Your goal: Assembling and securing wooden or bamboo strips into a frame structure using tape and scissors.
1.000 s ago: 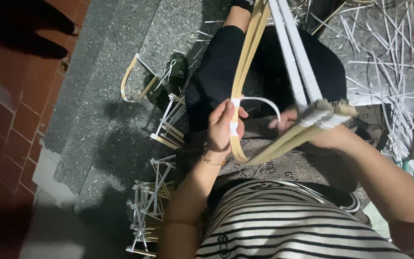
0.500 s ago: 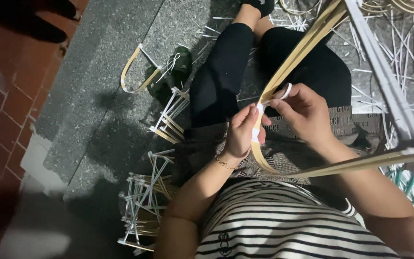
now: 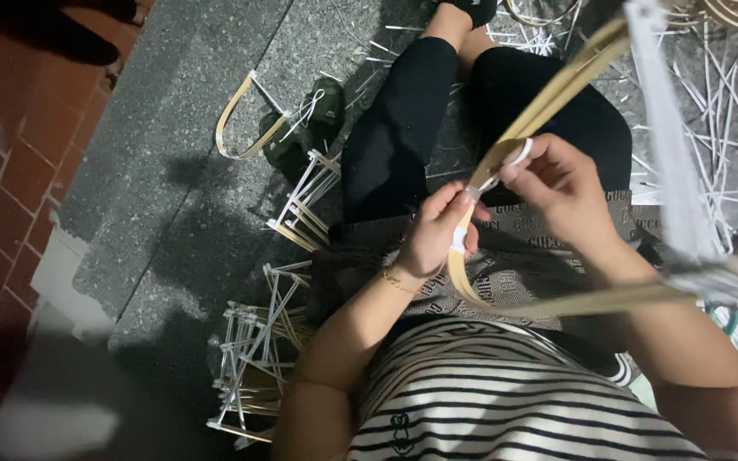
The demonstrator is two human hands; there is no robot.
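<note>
**A:** So what's in the hands here?

**B:** A bundle of long, flat, pale-tan bamboo strips (image 3: 548, 94), bent into a tight U over the lap. One leg runs up toward 1 o'clock, the other goes flat out toward 3 o'clock, under a blurred white strip (image 3: 668, 154) that's right up against the camera. There's a thin white plastic band (image 3: 506, 164) looped round the strips near the bend.

**A:** And the grip?

**B:** Left hand (image 3: 437, 235) is closed around the bend itself, fingers wrapped on the strips where a bit of white wrap shows. Right hand (image 3: 561, 192) sits just at 1 o'clock from it, fingertips pinched shut on the white plastic band where it circles the bundle. Both hands are nearly touching, dead centre of the view.

**A:** What's around it?

**B:** Person's sitting on a grey speckled stone floor (image 3: 190, 171), black trousers, legs stretched up toward 12, striped black-and-white top (image 3: 506, 410) at 6 o'clock. At 9 o'clock from the hands there's a small frame of tan strips tied with white bands (image 3: 305, 205), and down at 7 o'clock a bigger stack of similar frames (image 3: 254, 367). At 10 o'clock, well apart, a single bent tan strip loop (image 3: 241, 119) lies next to a dark green shoe (image 3: 313, 115). Loose white strip offcuts (image 3: 728, 111) are scattered at 2 o'clock. Red brick paving (image 3: 2, 162) runs along the far 9 o'clock edge.
</note>
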